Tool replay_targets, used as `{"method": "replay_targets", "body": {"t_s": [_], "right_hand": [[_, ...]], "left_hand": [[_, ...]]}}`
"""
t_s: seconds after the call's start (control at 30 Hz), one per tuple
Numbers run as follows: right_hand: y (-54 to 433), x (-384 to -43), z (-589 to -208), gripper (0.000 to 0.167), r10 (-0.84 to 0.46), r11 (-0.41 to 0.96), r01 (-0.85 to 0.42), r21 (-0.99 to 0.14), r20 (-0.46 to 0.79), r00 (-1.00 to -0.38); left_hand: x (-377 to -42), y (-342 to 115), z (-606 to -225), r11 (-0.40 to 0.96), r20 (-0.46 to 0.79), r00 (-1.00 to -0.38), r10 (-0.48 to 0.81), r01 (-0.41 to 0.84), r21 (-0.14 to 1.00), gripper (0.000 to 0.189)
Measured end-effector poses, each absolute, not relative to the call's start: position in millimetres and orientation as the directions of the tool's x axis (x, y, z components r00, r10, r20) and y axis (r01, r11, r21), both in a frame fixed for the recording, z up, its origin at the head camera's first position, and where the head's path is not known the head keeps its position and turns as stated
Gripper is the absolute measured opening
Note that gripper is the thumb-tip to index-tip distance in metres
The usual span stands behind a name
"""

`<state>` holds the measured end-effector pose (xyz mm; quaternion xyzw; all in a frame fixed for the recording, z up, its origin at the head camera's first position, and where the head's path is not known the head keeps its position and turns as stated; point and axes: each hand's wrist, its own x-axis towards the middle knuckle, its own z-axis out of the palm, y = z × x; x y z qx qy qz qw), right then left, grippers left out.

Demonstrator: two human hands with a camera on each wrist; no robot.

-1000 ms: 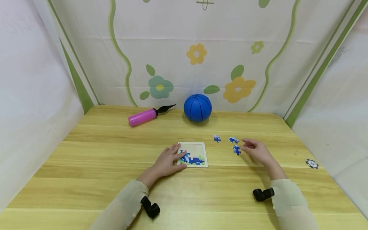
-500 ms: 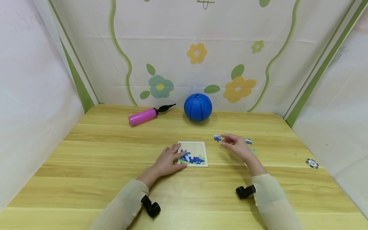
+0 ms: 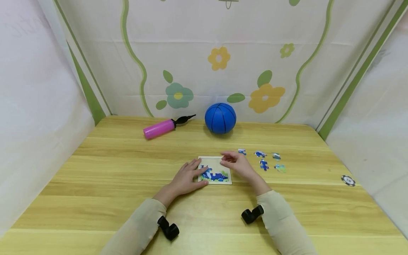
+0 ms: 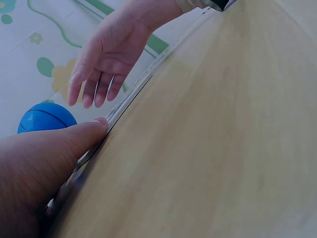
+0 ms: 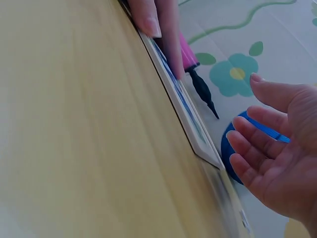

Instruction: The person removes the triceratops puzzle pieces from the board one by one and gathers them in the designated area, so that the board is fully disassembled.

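Note:
My left hand (image 3: 186, 179) rests on the left side of a small square puzzle tray (image 3: 229, 170), fingers spread over its frame. Along the tray's lower and left part lie fitted puzzle pieces (image 3: 218, 177) with a dark blue figure and green patches. My right hand (image 3: 239, 165) hovers over the tray's upper right corner. The right wrist view shows its fingers (image 5: 252, 141) loosely bent, with nothing between them. Several loose puzzle pieces (image 3: 264, 165) lie on the table right of the tray, blue ones nearer and greenish ones farther right.
A blue ball (image 3: 220, 118) stands at the back of the wooden table (image 3: 127, 198), beside a pink hand pump (image 3: 159, 129) with a black nozzle. A round chip-like disc (image 3: 348, 180) lies near the right edge. Flowered cloth (image 3: 191, 63) hangs behind.
My right hand has moved left, from beside the loose pieces to above the tray's upper right corner, uncovering the pieces on the right. My left hand keeps its place on the tray.

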<state>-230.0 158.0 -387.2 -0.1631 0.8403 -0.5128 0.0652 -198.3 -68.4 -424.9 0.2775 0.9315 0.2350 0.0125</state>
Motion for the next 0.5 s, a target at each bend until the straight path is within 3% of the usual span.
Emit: {"method": "replay_targets", "body": {"t_s": [0.3,0.5], "right_hand": [[142.3,-228.7,-406.8,0.036,-0.358,0.398,-0.200,-0.895,0.049,-0.932],[135.1,-228.9,-417.6,0.033,-0.350,0.514,-0.259,-0.818,0.075,-0.934]], "left_hand": [[-198.8,-68.4,-423.7,0.720,0.139,-0.833,0.536,0.537,0.440,0.058],[-198.2,-69.4,-423.6,0.718,0.138,-0.832,0.537,0.537,0.443,0.059]]}}
